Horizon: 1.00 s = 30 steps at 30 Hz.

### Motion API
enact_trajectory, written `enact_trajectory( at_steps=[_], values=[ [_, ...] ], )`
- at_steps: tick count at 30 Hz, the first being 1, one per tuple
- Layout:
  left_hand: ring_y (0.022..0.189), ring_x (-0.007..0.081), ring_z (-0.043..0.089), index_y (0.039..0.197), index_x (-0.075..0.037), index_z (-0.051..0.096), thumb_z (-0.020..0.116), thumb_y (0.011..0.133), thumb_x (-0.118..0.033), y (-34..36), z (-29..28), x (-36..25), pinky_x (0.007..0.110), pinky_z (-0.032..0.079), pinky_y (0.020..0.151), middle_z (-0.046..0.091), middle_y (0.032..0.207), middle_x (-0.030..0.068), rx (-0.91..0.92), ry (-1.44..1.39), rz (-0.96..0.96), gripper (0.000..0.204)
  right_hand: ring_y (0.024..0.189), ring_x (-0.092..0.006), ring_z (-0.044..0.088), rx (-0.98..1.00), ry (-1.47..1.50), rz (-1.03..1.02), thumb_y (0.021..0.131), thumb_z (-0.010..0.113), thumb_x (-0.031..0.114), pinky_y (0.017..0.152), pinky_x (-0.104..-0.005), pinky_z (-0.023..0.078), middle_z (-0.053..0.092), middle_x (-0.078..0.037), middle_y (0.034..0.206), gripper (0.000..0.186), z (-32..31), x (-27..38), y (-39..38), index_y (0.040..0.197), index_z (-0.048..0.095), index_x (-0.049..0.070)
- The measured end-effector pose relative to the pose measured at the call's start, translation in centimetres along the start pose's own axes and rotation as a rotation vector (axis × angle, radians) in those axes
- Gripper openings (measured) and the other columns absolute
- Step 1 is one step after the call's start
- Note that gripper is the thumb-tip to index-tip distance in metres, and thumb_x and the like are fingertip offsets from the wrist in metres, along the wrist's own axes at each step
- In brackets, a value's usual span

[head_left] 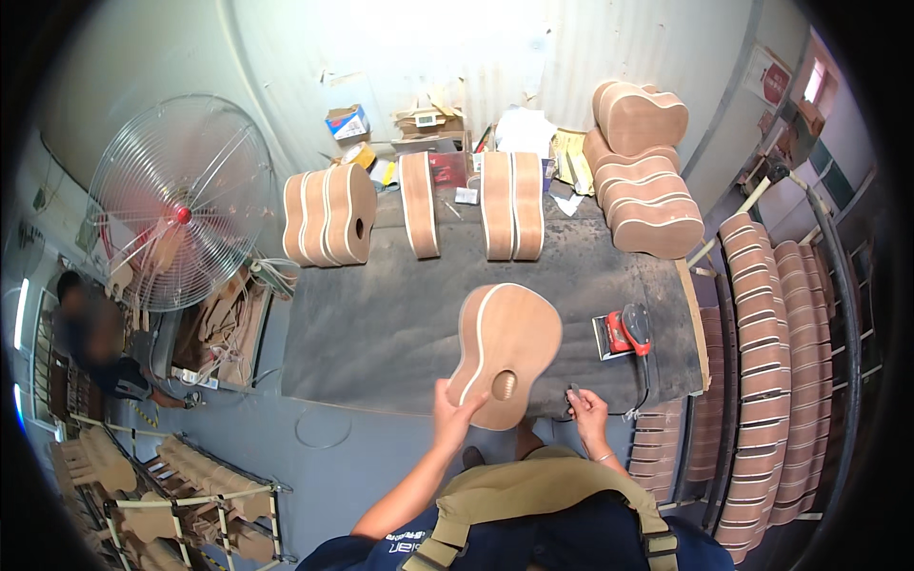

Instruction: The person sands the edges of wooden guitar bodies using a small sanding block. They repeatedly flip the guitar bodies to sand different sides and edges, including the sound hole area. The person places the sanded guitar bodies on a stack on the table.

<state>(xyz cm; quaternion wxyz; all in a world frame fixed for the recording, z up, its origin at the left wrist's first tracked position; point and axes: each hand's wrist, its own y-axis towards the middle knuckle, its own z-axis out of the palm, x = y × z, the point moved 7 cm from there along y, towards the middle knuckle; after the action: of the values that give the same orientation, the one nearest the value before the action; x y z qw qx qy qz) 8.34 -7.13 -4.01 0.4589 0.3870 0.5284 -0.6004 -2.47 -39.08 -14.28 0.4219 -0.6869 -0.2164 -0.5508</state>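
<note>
My left hand (455,415) grips a ukulele body (519,333) by its narrower end, at the table's front edge. The body is bare brown wood with pale edging and a round sound hole, its top facing up and tilted toward me. To the right of it, my right hand (589,415) pinches a small dark piece (572,388) between thumb and fingers, apart from the wood; its kind is too small to make out. Beyond my right hand, a red and black electric sander (624,331) rests on the dark-topped table (400,314), its cord running over the front edge.
Upright ukulele bodies (328,217) stand along the table's far side, with a taller stack (657,214) at the right corner. Boxes and papers (524,131) lie against the wall. A large fan (181,205) is at left. Racks of bodies (757,381) flank both sides. Another person (100,333) sits far left.
</note>
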Motion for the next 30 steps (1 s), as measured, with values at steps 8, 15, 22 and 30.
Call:
enact_trajectory(
  at_steps=[8,15,22,30],
  values=[
    [0.106,0.025,0.066,0.122,-0.003,0.052,0.092,0.08,-0.022,2.5,-0.1,-9.3,0.041,0.053,0.094,0.067,0.113,0.015,-0.219,0.386,0.222,0.06,0.066,-0.0023,0.056,0.077,-0.008,-0.038,0.098,0.08,0.01,0.056,-0.0214,0.044,0.068,0.005,0.081,0.016,1.4,2.1,4.8,0.111,0.075,0.002],
    [0.109,0.0293,0.062,0.126,-0.001,0.05,0.091,0.083,-0.022,4.8,2.3,-14.8,0.043,0.049,0.098,0.063,0.115,0.0174,-0.44,0.497,0.45,0.063,0.079,-0.0057,0.065,0.126,-0.146,-0.177,0.096,0.079,0.007,0.071,-0.0242,0.051,0.074,0.0,0.091,0.013,0.8,2.7,7.4,0.106,0.073,0.0],
    [0.112,0.0332,0.061,0.131,0.003,0.046,0.09,0.085,-0.02,12.3,5.2,-15.2,0.046,0.047,0.101,0.06,0.119,0.0216,-0.523,0.457,0.51,0.067,0.075,-0.0102,0.068,0.148,-0.299,-0.2,0.092,0.082,0.016,0.072,-0.0306,0.054,0.074,-0.005,0.079,0.017,0.3,1.9,9.6,0.094,0.075,0.002],
    [0.112,0.0509,0.058,0.134,0.008,0.046,0.091,0.085,-0.031,20.5,7.7,-10.6,0.052,0.047,0.098,0.058,0.12,0.0302,-0.592,0.624,0.594,0.078,0.081,-0.007,0.066,0.236,-0.371,-0.127,0.097,0.078,0.012,0.074,-0.0279,0.053,0.073,-0.001,0.085,0.015,0.3,3.7,9.2,0.099,0.072,-0.002]
  ],
)
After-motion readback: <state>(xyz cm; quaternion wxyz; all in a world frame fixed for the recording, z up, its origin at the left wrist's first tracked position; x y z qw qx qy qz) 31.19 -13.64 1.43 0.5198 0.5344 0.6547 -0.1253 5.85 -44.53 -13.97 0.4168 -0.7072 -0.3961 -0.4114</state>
